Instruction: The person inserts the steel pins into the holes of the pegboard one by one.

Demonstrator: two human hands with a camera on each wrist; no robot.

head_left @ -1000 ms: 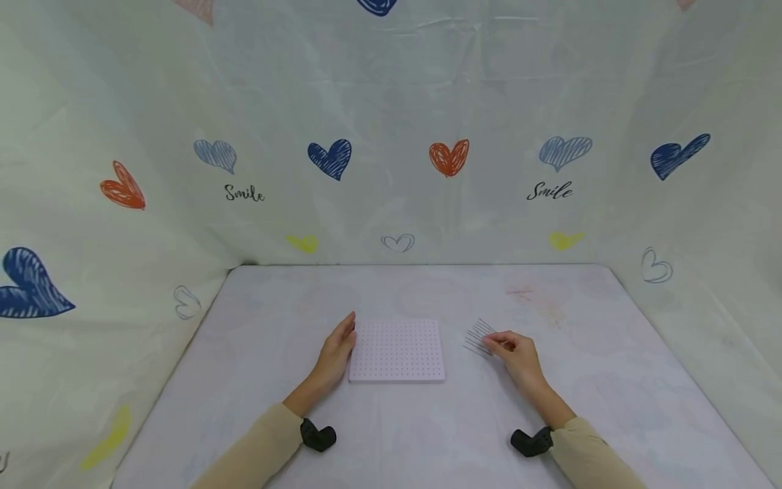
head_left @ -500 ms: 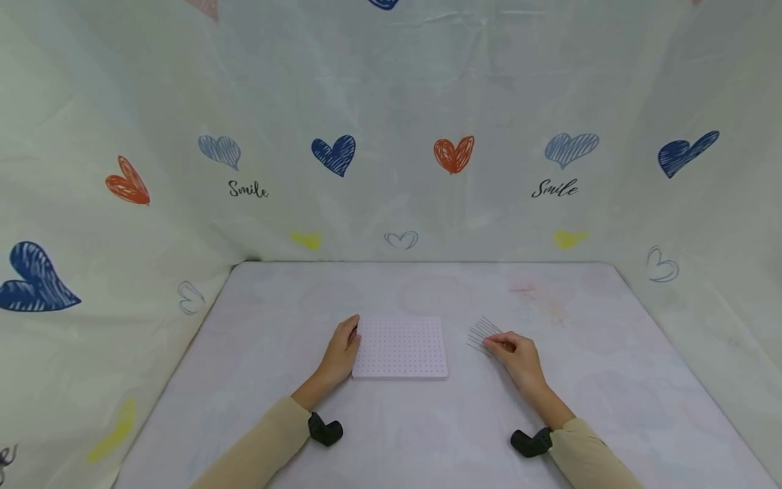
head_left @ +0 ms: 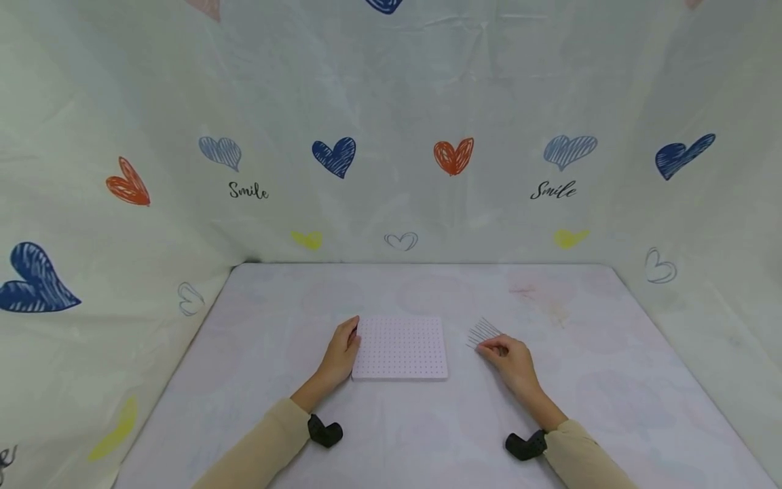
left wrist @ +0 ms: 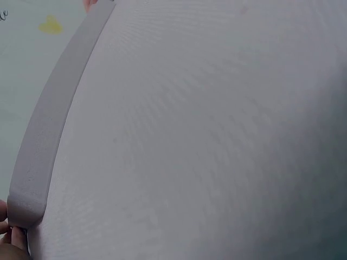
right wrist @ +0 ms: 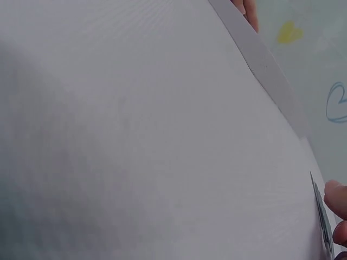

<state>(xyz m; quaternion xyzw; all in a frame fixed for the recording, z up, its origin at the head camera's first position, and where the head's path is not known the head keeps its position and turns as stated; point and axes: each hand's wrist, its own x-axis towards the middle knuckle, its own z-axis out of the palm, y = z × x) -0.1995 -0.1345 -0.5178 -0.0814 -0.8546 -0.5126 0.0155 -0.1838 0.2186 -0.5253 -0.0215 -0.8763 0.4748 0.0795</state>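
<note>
A pale pegboard (head_left: 400,348) with rows of small holes lies on the table. My left hand (head_left: 338,352) holds its left edge; the left wrist view catches only a few fingertips (left wrist: 18,238) at a corner of the board's side (left wrist: 38,135). To the right of the board, several thin grey metal rods (head_left: 482,331) lie slanted side by side. My right hand (head_left: 510,360) is bent over their near end, thumb and fingertips close together and touching the rods. The right wrist view has the rods (right wrist: 322,211) beside the thumb; whether one is pinched is hidden.
The table (head_left: 391,435) has a pale cloth with faint reddish marks (head_left: 537,299) at the back right. A white curtain (head_left: 391,88) printed with hearts stands behind and at both sides. Dark wrist cameras sit at both sleeves (head_left: 256,441).
My right fingertips have shifted slightly left and toward me along the rods. The left hand stays at the board's edge; the whole head view has shifted a little.
</note>
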